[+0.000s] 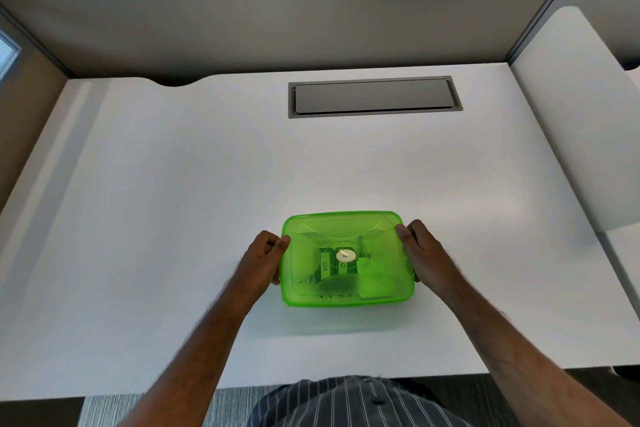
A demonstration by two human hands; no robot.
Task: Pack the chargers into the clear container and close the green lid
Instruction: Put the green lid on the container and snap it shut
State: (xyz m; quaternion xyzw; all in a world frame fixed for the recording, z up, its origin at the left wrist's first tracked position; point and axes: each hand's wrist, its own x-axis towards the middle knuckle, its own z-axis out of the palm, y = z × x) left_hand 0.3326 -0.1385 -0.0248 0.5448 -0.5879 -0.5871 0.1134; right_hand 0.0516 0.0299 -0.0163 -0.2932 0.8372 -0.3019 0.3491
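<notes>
Green lid (347,258) sits on the clear container, chargers (332,267) visible beneath. To seal: press down evenly along both short edges, then check the corners. Box lies on the white counter (207,184), between my hands; left hand (264,258) and right hand (420,255) each grasp a side edge.

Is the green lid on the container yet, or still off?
On. The translucent green plastic lid covers the container, chargers visible through it. Both hands grip its sides; whether it is snapped shut, cannot tell.
</notes>
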